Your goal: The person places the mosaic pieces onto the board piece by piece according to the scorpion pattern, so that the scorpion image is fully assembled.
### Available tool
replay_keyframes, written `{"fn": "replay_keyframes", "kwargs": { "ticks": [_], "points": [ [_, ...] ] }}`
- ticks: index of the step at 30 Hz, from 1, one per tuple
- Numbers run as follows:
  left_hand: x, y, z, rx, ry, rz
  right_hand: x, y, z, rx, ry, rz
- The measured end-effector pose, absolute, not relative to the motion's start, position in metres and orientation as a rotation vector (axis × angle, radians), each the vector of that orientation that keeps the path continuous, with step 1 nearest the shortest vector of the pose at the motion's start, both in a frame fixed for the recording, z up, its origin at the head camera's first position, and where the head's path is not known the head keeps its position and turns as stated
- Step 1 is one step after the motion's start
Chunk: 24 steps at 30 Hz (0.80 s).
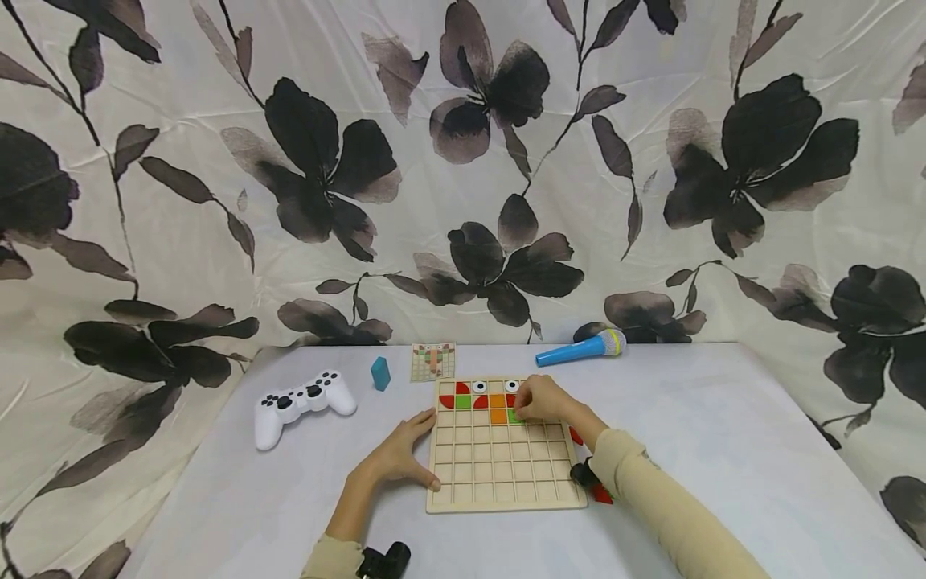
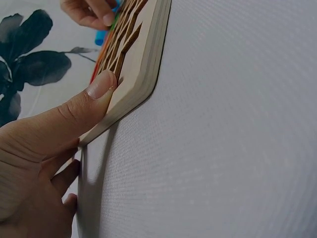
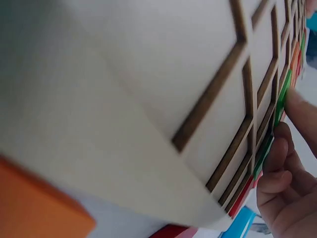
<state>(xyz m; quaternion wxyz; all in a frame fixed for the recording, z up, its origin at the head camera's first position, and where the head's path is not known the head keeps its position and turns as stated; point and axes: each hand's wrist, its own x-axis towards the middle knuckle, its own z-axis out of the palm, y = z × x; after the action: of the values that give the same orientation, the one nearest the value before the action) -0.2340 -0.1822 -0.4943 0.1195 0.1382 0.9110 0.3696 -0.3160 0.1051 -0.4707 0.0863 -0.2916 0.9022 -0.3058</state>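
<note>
In head view only, the board (image 1: 502, 472) shows eyes (image 1: 479, 388).

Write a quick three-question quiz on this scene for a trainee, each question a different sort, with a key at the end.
1. What colour is the tile that the fingertips of the right hand touch?
2. True or false: the thumb of the left hand rests on the gridded board.
3. Which thing lies farthest left on the table?
A) the blue block
B) the white controller
C) the picture card

Key: 1. Green. 2. True. 3. B.
</note>
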Motion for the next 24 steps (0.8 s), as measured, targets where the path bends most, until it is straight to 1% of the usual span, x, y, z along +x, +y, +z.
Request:
{"fn": "replay_keyframes", "kwargs": {
  "ticks": [9, 16, 24],
  "points": [
    [-0.234, -0.182, -0.494, 0.401, 2.66, 1.087, -0.308, 0.109, -0.462, -0.853, 2.686, -0.841],
    [-0.233, -0.181, -0.496, 0.396, 2.657, 1.084, -0.3, 0.141, -0.452, -0.772, 2.673, -0.88],
    [-0.234, -0.184, -0.498, 0.454, 2.656, 1.084, -0.28, 0.185, -0.454, -0.594, 2.615, -0.936]
  ]
}}
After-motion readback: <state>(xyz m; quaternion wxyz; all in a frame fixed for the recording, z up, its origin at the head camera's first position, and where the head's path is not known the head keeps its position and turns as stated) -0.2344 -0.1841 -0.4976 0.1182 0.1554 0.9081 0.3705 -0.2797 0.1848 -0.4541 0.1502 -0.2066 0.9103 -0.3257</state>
